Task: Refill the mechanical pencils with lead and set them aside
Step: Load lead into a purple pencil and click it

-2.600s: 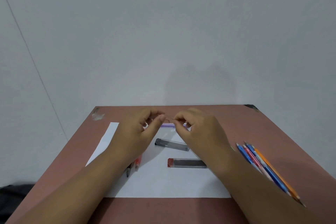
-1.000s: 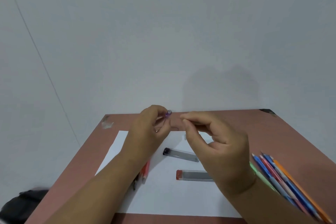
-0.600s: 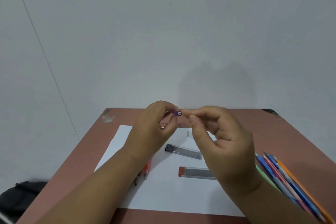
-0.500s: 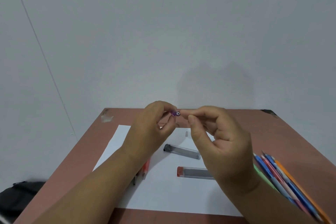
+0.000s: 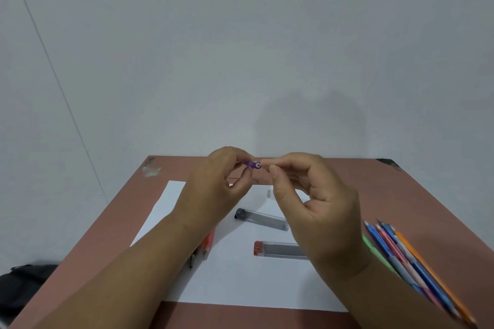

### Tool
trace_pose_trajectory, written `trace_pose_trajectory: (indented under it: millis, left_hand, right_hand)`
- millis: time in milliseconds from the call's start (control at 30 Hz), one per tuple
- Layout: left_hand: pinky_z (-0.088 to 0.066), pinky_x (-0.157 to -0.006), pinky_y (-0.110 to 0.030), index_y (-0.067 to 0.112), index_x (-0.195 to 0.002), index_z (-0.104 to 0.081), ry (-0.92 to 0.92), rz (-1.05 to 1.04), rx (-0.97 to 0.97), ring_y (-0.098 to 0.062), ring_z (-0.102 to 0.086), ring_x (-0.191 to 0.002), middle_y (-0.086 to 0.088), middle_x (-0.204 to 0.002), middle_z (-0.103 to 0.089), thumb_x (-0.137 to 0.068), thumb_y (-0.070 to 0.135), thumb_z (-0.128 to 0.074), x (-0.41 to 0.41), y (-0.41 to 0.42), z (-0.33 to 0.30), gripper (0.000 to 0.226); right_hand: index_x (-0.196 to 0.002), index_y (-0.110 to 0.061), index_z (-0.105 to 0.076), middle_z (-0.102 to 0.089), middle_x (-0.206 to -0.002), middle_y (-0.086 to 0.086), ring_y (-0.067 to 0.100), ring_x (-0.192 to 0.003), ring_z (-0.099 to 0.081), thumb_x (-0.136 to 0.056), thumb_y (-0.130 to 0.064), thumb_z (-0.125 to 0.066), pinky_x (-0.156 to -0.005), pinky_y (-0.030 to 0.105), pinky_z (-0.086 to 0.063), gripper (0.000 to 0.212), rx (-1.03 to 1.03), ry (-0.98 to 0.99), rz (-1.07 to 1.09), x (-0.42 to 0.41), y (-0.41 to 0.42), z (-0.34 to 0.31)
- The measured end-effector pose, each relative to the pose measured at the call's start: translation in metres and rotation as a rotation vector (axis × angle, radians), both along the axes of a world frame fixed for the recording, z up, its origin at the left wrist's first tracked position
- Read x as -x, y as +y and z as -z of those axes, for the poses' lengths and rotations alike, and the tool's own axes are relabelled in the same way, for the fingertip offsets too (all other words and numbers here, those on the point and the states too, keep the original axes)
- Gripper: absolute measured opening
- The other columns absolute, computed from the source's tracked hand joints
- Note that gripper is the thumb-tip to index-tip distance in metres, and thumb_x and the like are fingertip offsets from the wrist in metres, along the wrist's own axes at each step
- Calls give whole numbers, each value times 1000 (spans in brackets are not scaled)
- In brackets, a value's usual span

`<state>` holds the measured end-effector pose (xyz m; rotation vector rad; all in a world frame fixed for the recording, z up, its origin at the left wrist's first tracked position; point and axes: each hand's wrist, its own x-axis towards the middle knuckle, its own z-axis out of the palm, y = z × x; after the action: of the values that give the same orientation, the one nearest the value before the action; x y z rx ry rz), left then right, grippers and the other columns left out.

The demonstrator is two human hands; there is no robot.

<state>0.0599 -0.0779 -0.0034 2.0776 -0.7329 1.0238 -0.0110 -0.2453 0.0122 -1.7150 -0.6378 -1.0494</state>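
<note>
Right hand (image 5: 318, 203) closed in — nearly touching purple pencil (image 5: 252, 164).

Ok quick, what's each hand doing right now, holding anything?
Left hand: grips the purple translucent mechanical pencil.
Right hand: thumb and forefinger pinched by the pencil's end; anything held cannot be told.

Translucent plastic lead cases (image 5: 261, 219), matt paper (image 5: 240, 280)

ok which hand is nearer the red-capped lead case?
Right. The right hand hangs just above the red-capped lead case, its wrist covering the case's right end. The left hand is up and left, holding the purple pencil.
</note>
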Motion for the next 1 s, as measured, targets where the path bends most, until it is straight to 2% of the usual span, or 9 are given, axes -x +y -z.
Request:
trace_pose_trajectory:
  millis: [167, 367, 567, 1000]
  left_hand:
    - [-50, -75, -21, 16, -99, -68, 9, 7, -17, -6, -61, -87, 11, -92, -68, -88, 27, -56, 0, 1, 0, 20]
    - [-49, -74, -21, 15, -99, -68, 8, -3, -26, -7, -61, -86, 8, -91, -70, -88, 26, -58, 1, 1, -1, 19]
    - [-53, -73, -28, 15, -100, -69, 15, 6, -24, -8, -64, -86, 9, -91, -70, -88, 21, -64, 2, 1, -1, 14]
    - [-52, -74, -22, 15, -99, -69, 24, 34, -19, -6, -62, -85, 9, -90, -68, -89, 29, -57, 4, -1, -2, 21]
  right_hand:
    - [-103, -3, -73, -76, -97, 0, 7, -95, -73, -95, -7, -66, -84, 22, -58, 12, 24, -13, 34, -1, 0, 0]
    - [-104, -4, -76, -77, -98, 0, 12, -93, -74, -94, -9, -70, -82, 30, -61, 12, 101, -57, 110, -5, -3, 3]
    - [-99, -3, -77, -76, -95, 1, 11, -88, -72, -91, -4, -73, -79, 28, -60, 9, 132, -128, 172, -6, -3, 2]
    - [-102, -7, -79, -76, -97, -3, 7, -88, -71, -90, -6, -76, -78, 28, -59, 13, 140, -117, 241, -7, -3, 3]
